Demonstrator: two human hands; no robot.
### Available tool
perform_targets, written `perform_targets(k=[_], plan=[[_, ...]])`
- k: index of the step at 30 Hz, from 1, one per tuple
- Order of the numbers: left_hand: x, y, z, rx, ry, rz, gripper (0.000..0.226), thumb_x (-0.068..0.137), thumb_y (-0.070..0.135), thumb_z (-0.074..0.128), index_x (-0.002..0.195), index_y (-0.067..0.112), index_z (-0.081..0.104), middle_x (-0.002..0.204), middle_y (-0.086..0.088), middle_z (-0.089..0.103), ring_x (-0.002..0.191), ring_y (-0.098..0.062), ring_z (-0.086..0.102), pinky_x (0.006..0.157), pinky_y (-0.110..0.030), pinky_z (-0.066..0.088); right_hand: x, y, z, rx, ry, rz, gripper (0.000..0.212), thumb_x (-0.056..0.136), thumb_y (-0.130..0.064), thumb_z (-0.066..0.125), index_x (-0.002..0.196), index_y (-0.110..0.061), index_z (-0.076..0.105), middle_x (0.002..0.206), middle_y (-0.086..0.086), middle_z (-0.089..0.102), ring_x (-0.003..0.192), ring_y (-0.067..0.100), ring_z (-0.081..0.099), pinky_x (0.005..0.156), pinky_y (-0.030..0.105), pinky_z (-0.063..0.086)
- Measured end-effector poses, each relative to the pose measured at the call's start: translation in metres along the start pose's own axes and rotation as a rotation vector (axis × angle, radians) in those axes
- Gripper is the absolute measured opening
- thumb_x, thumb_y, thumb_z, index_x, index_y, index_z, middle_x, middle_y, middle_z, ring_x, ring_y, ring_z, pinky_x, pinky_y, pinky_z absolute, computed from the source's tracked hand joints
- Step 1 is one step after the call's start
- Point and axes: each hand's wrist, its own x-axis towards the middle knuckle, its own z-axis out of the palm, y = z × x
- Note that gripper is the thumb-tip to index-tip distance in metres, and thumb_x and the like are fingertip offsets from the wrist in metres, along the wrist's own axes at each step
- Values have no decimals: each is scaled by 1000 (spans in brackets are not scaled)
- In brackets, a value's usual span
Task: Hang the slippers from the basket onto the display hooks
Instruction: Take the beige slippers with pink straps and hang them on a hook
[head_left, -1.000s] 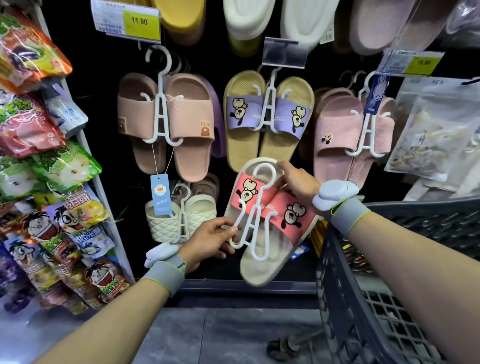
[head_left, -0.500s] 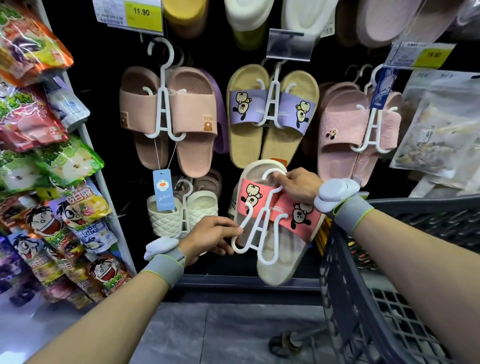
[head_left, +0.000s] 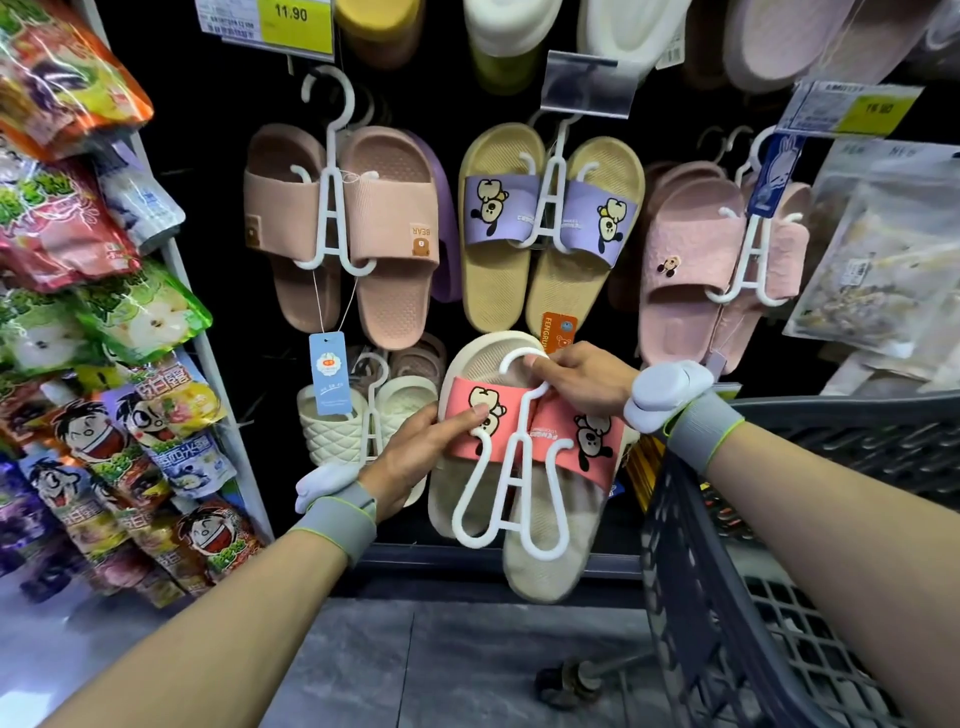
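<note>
hanger (head_left: 511, 470): smooth white plastic | slippers (head_left: 540, 551): matt foam-like | snack bags (head_left: 78, 234): glossy foil | basket (head_left: 779, 597): dark plastic mesh

Coral slippers (head_left: 524, 436) between both hands

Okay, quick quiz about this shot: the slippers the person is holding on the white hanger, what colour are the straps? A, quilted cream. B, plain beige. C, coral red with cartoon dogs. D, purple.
C: the slippers held by the left hand and the right hand have coral-red straps printed with cartoon dogs, clipped on a white hanger; the purple-strapped pair hangs on the display above.
</note>
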Motion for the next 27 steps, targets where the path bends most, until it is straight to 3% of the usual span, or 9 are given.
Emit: perform_targets(k=[3,6,8,11,13,16,20,23,27], plan=[[4,-2,-5,-42,101,10,54,71,54,76,110,18,67,101,-3,76,96,-24,72,89,-40,55,-3,-2,0,19,-25,-44,42,98,-46,40,86,-22,72,97,3,72,95,22,65,91,34,50],[6,-4,-14,-128,150,16,70,62,56,81,114,14,63,104,-11,75,94,-31,71,90,-50,55,-6,-5,0,25,-12,-76,42,99,-45,37,89,-20,70,89,-3,70,92,19,63,85,29,47],[6,-4,-18,-214,173,26,56,73,44,77,113,10,60,101,-13,74,85,-27,72,78,-41,58,-5,-5,0,22,3,-75,46,99,-46,37,90,-16,70,92,3,70,92,23,63,87,33,48],[6,0,-19,-350,142,18,28,88,28,63,107,8,63,85,-6,76,70,-17,72,60,-26,57,-5,-5,1,-25,-2,-65,46,99,-47,37,69,-20,59,75,-1,61,82,21,57,76,32,44],[4,4,-17,-404,128,18,17,91,26,58,98,11,65,77,-3,76,64,-14,71,56,-23,56,-6,-5,2,-54,-12,-54,51,98,-49,37,79,-11,65,82,5,65,83,24,59,79,36,47],[1,9,-14,-438,96,6,21,93,26,55,101,10,66,77,-4,76,63,-14,71,54,-23,56,-6,-6,2,-80,-10,-32,56,98,-50,36,92,-5,67,99,14,70,94,30,65,87,39,49],[0,8,-10,-387,109,-8,38,91,29,58,121,5,61,91,-6,75,72,-15,71,60,-23,57,-6,-6,2,-55,-13,-21,57,98,-51,34,96,-5,67,103,15,70,98,31,65,91,41,50],[-1,7,-10,-366,104,-21,46,90,30,60,127,3,58,103,-10,73,79,-18,69,65,-25,57,-4,-4,2,-25,13,-23,53,98,-50,34,89,-8,64,94,11,68,91,28,63,84,36,48],[-5,4,-11,-273,-2,-55,29,91,28,57,114,12,62,93,-5,73,78,-18,67,66,-24,55,-2,-2,1,7,91,0,46,99,-48,33,86,-13,61,82,3,59,81,22,54,75,30,40]])
